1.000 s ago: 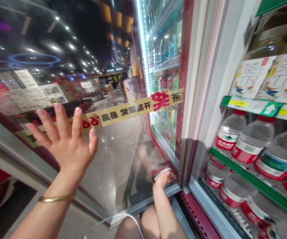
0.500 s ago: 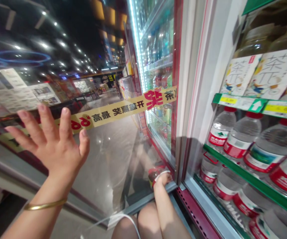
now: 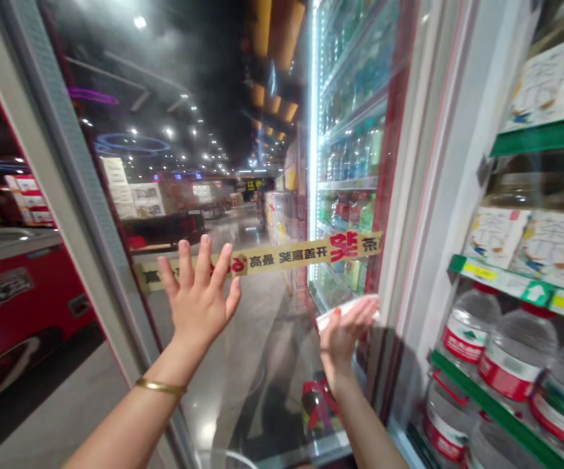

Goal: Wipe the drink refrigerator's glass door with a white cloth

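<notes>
My left hand (image 3: 198,296), a gold bangle on its wrist, lies spread against the glass door (image 3: 253,332) just below a yellow printed strip (image 3: 292,255). Over on the right side of the same pane is my right hand (image 3: 340,342). Its fingers lie over a folded white cloth (image 3: 351,305), pressing it to the glass below the strip's right end. The cloth's lower part is hidden behind the hand.
Right of the door frame, cooler shelves hold large water bottles (image 3: 516,352) and boxed tea bottles (image 3: 497,238). A red chest freezer (image 3: 23,299) stands at left. Through the glass show a lit drinks cooler (image 3: 348,163) and a shop aisle.
My right hand has risen with the white cloth from the pane's bottom right corner to just below the strip. My left hand stays spread on the glass; the view has tilted up and left.
</notes>
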### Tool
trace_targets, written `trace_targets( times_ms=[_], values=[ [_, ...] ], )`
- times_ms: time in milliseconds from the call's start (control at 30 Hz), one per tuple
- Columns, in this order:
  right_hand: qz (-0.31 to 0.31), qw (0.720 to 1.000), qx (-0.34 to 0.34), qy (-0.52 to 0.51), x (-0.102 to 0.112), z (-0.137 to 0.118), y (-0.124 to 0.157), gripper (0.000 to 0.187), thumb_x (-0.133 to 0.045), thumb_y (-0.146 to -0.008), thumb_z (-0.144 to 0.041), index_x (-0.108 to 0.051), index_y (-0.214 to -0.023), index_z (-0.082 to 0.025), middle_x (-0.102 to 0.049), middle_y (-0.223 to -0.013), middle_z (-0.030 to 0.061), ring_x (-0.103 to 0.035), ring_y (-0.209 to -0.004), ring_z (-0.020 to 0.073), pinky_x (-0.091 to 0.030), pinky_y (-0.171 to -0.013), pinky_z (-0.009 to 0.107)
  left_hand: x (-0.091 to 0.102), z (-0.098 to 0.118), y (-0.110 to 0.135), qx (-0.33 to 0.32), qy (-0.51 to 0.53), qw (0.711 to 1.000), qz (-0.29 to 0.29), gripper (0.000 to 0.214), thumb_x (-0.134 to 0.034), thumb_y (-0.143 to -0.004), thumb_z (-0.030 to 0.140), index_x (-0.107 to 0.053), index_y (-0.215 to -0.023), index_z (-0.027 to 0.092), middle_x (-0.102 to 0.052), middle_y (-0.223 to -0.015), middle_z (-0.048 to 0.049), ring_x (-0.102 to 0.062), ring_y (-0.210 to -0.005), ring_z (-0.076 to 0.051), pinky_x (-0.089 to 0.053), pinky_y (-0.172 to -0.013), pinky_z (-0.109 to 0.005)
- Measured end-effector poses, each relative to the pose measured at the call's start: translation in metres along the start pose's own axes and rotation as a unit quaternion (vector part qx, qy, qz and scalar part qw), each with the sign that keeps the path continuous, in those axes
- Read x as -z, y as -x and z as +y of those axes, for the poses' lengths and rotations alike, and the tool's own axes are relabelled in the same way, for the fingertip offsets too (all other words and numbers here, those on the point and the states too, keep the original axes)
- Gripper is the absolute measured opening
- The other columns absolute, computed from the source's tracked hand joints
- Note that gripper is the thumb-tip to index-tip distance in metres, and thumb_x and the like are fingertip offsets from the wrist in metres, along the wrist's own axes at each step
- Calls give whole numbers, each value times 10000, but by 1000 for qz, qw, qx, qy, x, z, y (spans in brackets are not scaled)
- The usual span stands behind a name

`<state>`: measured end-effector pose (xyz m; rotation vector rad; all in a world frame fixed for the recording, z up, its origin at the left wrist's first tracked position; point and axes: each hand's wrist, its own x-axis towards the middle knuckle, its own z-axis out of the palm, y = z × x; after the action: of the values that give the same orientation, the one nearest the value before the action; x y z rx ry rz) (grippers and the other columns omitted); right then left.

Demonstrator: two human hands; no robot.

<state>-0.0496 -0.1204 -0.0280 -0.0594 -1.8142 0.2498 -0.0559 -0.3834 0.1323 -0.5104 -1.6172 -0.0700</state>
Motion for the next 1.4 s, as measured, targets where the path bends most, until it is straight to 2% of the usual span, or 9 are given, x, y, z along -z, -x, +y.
trace_targets(
  times_ms=[233, 467, 533, 700, 867, 933, 1167, 1300, 1400],
  values=[
    [-88, 868, 486, -48, 30, -30, -87, 673, -495, -1056, -552, -341, -1710, -540, -288, -1788, -252, -221, -1713, 116, -348, -1382, 339, 10, -1, -3, 5, 12, 1000, 6, 828, -672, -1027, 393, -287, -1759, 348, -210, -1838, -20, -69, -1752, -296, 30, -1427, -536],
    [50, 997, 56, 24, 70, -32, -288, 872, -356, -1134, -520, -35, -1765, -11, -69, -1840, 309, -33, -1731, 455, -152, -1328, 801, 15, -20, 9, -13, 0, 999, 40, 824, -600, -1060, 398, -227, -1779, 243, -281, -1823, -52, -124, -1745, -190, -52, -1437, -400],
    [26, 985, 169, 3, 66, -59, -279, 832, -357, -1131, -507, -66, -1781, -76, -130, -1853, 248, -81, -1735, 427, -141, -1343, 793, 10, -21, 16, -1, 0, 996, 86, 859, -572, -1065, 406, -155, -1789, 205, -155, -1853, -77, -57, -1754, -224, -40, -1441, -465],
    [-133, 753, 643, -46, 57, -103, -247, 697, -522, -1066, -577, -360, -1726, -422, -401, -1790, -113, -325, -1689, 203, -231, -1437, 459, 3, -23, 25, 7, 27, 988, 152, 875, -518, -1063, 414, -94, -1793, 183, -5, -1877, -79, 4, -1759, -257, -20, -1437, -532],
    [17, 942, 331, -50, 72, -133, -366, 792, -385, -1113, -531, -152, -1793, -196, -90, -1878, 150, -47, -1738, 432, -29, -1330, 838, -1, -28, 34, -18, 8, 987, 160, 891, -586, -1006, 437, -193, -1787, 263, -61, -1883, -61, -39, -1760, -310, -58, -1425, -597],
    [46, 954, 289, -56, 71, -152, -373, 768, -333, -1123, -455, -102, -1795, -163, -55, -1874, 185, -2, -1735, 450, -21, -1294, 883, -3, -29, 39, -21, 8, 986, 164, 909, -626, -976, 460, -235, -1778, 291, -75, -1885, -61, -61, -1757, -341, -81, -1417, -618],
    [-89, 697, 709, -56, 47, -197, -283, 607, -453, -1088, -483, -489, -1674, -328, -411, -1790, -81, -285, -1699, 166, -225, -1424, 393, -3, -30, 50, -51, 31, 981, 185, 910, -636, -940, 500, -295, -1760, 304, -95, -1886, -48, -102, -1751, -351, -115, -1417, -614],
    [-16, 883, 461, -83, 63, -215, -386, 765, -368, -1102, -487, -207, -1782, -174, -188, -1867, 121, -106, -1740, 382, -21, -1372, 759, -1, -28, 51, -48, 21, 984, 168, 871, -624, -948, 477, -338, -1747, 278, -187, -1871, -62, -138, -1747, -333, -113, -1428, -577],
    [24, 936, 337, -101, 65, -231, -403, 745, -318, -1111, -425, -159, -1790, -164, -119, -1874, 147, -35, -1742, 409, 35, -1339, 808, 0, -27, 51, -52, 29, 983, 171, 842, -583, -979, 452, -322, -1753, 249, -188, -1871, -58, -156, -1746, -306, -111, -1437, -540]
  ],
)
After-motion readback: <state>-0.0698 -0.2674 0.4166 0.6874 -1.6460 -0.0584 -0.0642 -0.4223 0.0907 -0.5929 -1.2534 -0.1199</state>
